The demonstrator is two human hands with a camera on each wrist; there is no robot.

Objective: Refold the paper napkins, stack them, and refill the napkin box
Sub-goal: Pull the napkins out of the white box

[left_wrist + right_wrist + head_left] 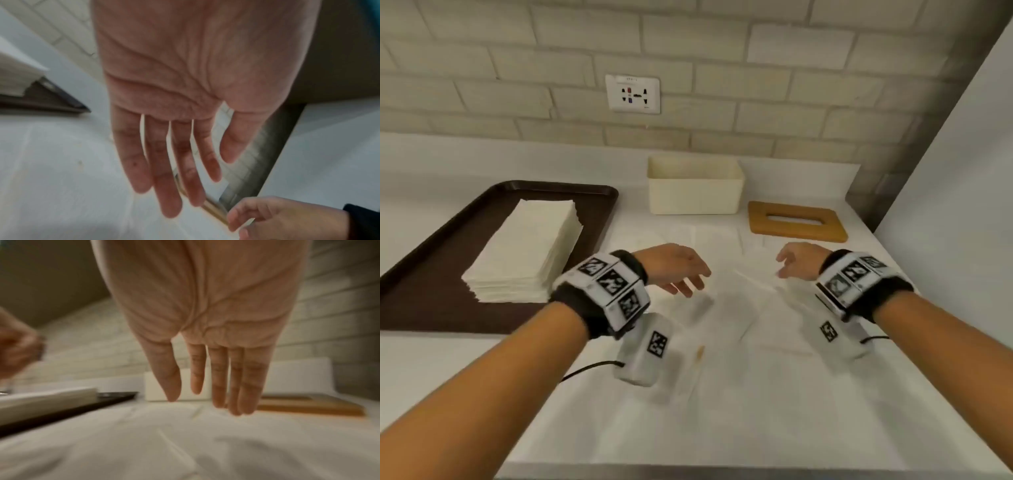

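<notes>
A tall stack of folded white napkins (pixel 527 250) lies on a dark brown tray (pixel 431 308) at the left. The cream napkin box (pixel 695 195) stands uncovered by the back wall, its wooden slotted lid (pixel 796 221) flat on the counter to its right. Loose unfolded napkins (pixel 726 308) are spread over the white counter in the middle. My left hand (pixel 688 281) and right hand (pixel 784 265) hover just above them, a short gap apart. In the wrist views the left hand (pixel 174 162) and right hand (pixel 205 386) show straight fingers and hold nothing.
A wall socket (pixel 632 93) sits in the brick wall behind the box. A grey panel (pixel 945 171) closes off the counter's right side. The counter's front edge (pixel 722 471) runs below my forearms. Cables trail from both wrist cameras.
</notes>
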